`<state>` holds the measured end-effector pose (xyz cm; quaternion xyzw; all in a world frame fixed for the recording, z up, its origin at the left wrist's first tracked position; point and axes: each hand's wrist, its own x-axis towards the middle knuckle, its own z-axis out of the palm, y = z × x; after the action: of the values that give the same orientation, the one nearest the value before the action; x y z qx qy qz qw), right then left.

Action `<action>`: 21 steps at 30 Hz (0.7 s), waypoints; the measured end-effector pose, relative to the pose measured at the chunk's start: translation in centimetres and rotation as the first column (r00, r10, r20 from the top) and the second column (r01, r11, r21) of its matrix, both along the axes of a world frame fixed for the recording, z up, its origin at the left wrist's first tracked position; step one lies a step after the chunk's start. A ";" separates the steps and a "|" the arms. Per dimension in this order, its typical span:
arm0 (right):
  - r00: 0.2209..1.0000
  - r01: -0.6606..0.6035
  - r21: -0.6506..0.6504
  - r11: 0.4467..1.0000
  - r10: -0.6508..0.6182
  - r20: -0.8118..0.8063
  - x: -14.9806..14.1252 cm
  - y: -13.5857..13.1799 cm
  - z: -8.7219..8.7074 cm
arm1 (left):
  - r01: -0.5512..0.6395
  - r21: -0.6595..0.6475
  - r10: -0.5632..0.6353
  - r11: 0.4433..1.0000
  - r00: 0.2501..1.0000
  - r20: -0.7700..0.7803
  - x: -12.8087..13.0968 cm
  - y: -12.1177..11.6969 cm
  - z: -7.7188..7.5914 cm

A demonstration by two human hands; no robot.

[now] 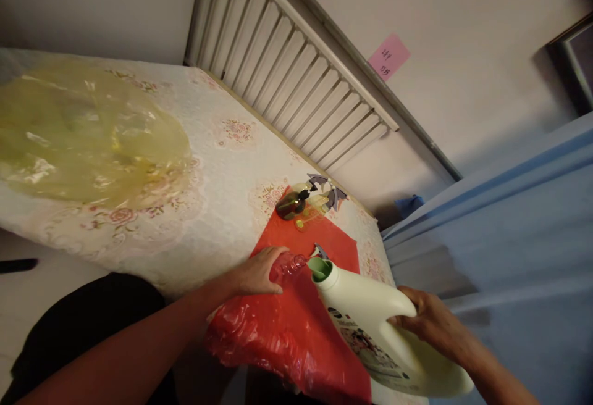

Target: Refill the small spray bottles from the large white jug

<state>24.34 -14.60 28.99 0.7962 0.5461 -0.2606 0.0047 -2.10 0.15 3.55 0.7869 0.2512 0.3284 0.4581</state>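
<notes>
The right hand [430, 318] has its fingers clamped on the handle of the pale jug [384, 331], its mouth beyond them; likely stiff, smooth and weighty, it is best held there. The left hand's [260, 273] fingers curl round the clear bottle [293, 263], neck just past their tips; probably light and squeezable, it wants a gentle body hold.

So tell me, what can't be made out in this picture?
All in the head view:
Jug contents: hidden by opaque walls.
Label small print: too small, blurred.
Bottle lower part: partly hidden by the left hand.
Dark frame far side: cut off by the right edge.
</notes>
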 end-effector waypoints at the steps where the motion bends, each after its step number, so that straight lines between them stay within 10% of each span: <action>1: 1.000 -0.003 0.001 1.000 0.003 0.000 0.1 0.0 0.0 | 0.001 0.000 -0.001 1.000 1.000 -0.001 0.0 0.0 0.0; 21: 1.000 -0.017 -0.010 1.000 0.018 0.025 0.2 0.2 -0.1 | 0.009 -0.024 -0.009 1.000 1.000 0.021 -0.1 0.0 0.0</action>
<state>24.56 -14.36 28.88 0.7945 0.5516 -0.2533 0.0175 -2.19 0.15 3.60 0.7791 0.2469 0.3314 0.4714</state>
